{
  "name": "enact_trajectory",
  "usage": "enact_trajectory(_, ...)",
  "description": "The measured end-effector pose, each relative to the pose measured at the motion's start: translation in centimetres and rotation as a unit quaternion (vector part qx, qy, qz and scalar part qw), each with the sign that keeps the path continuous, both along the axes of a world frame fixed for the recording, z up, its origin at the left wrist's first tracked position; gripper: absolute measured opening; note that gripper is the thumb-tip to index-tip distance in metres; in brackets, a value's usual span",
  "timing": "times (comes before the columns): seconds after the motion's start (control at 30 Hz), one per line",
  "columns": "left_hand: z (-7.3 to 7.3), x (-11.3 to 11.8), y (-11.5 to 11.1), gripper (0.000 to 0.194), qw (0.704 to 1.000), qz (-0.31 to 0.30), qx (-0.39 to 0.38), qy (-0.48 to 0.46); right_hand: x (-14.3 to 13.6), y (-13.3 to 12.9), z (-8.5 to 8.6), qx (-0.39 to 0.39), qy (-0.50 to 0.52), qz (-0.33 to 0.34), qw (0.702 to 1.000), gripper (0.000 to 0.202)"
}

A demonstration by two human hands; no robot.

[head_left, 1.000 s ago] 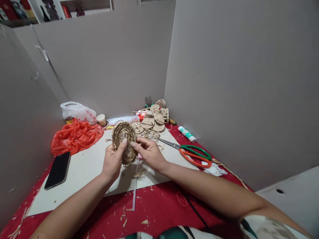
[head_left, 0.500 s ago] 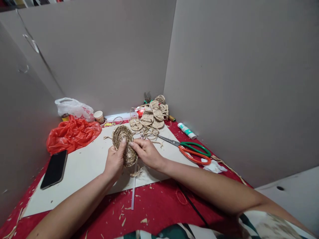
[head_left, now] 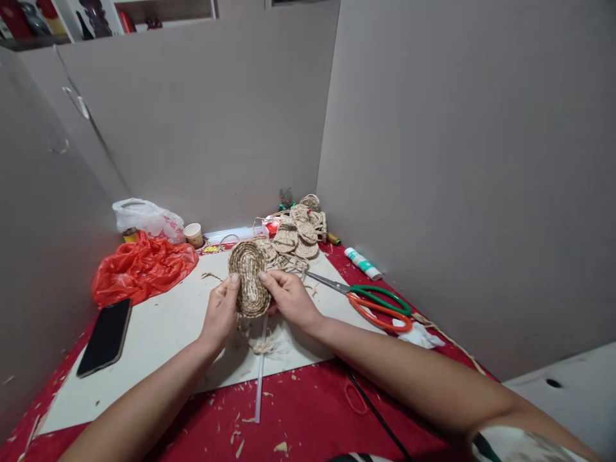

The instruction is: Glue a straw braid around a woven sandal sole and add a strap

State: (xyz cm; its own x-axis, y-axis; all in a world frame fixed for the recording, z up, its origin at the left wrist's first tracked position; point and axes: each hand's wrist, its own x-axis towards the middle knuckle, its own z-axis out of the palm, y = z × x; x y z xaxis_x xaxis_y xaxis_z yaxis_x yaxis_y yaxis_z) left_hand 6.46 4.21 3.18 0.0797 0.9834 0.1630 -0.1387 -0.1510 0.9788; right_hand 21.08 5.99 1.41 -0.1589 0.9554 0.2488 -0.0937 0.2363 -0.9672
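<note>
A sole-shaped piece of coiled woven straw (head_left: 249, 277) is held up between both hands above a white board (head_left: 158, 337). My left hand (head_left: 222, 309) pinches its left edge, thumb on the front face. On the opposite edge, my right hand (head_left: 287, 295) grips it with the thumb in front and the fingers behind. Loose straw ends (head_left: 262, 346) lie below the piece, beside a clear glue stick (head_left: 260, 385). More woven straw pieces (head_left: 301, 231) are piled at the back, partly hidden by the held one.
Large scissors (head_left: 370, 301) with green and orange handles lie right, near a white-and-green roll (head_left: 363, 264) and crumpled tissue (head_left: 419, 335). At left are a phone (head_left: 104, 337), red bag (head_left: 149, 266), white bag (head_left: 149, 220) and paper cup (head_left: 193, 235). Grey panels (head_left: 231, 115) enclose the table.
Both thumbs have moved from the middle of the woven piece out to its edges, showing more of its face. The camera view has tilted slightly upward.
</note>
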Motion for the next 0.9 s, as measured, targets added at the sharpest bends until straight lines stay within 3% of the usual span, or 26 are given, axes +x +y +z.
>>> enact_trajectory(0.2,-1.0,0.4,-0.1,0.041,1.000,0.026,-0.014,0.002,-0.5,0.2,-0.8,-0.003,-0.006,0.005,1.000,0.046)
enact_trajectory(0.47,-0.1,0.1,0.2,0.035,0.987,-0.029,-0.111,-0.114,-0.4,-0.1,0.1,0.006,-0.016,0.044,0.999,0.048)
enact_trajectory(0.57,-0.2,0.4,0.1,0.037,0.980,-0.018,-0.148,-0.134,-0.6,-0.3,0.0,0.015,-0.019,0.065,0.998,0.050)
enact_trajectory(0.9,-1.0,1.4,-0.9,0.042,0.984,-0.014,-0.121,-0.133,-1.1,-1.3,-0.7,0.030,-0.040,0.069,0.996,0.050)
